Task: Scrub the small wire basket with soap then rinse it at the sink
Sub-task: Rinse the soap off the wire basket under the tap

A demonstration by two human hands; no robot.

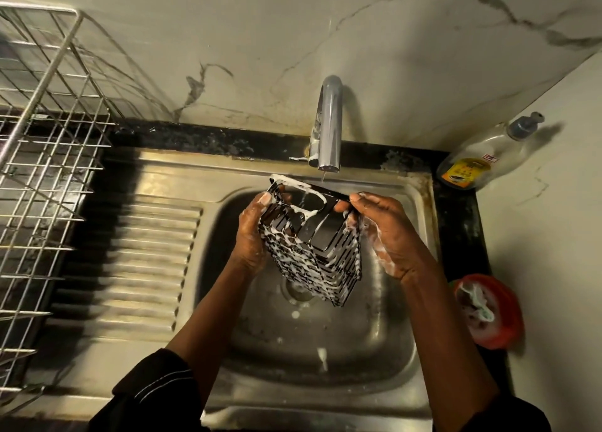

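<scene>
A small black wire basket [312,245], streaked with white soap foam, hangs over the steel sink bowl [293,340], its top end just under the spout. My left hand [252,236] grips its left side and my right hand [387,232] pinches its upper right rim. Both hands are foamy. The chrome tap [329,122] lets out a thin trickle of water onto the basket's top edge.
A large steel wire dish rack [42,157] stands at the left beside the ribbed drainboard [140,262]. A soap bottle [482,157] leans in the back right corner. An orange tub with a foamy scrubber [488,311] sits on the right counter.
</scene>
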